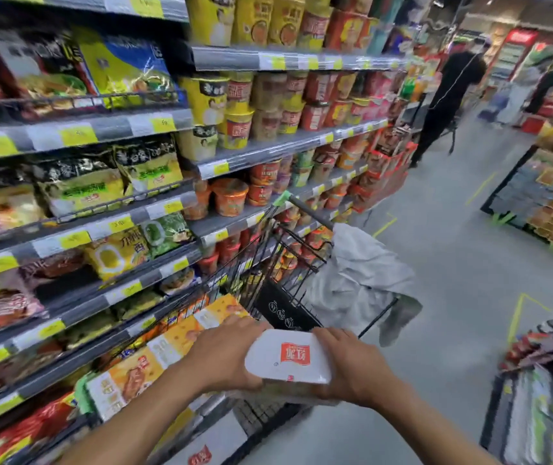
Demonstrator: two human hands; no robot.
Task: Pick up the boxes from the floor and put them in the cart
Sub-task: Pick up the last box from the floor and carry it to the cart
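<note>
Box (288, 359) in left hand (225, 355); right hand (352, 367)

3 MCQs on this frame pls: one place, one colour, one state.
1. Where is the grey cloth?
A) on the floor
B) draped on the cart
C) on a shelf

2. What colour is the logo on the box?
A) blue
B) red
C) green

3. How is the box held?
A) by one hand
B) by both hands
C) by neither hand, it lies in the cart

Key:
1 B: the cloth hangs over the cart's far end.
2 B: the mark on the white top is red.
3 B: the left hand and the right hand each grip a side.
</note>
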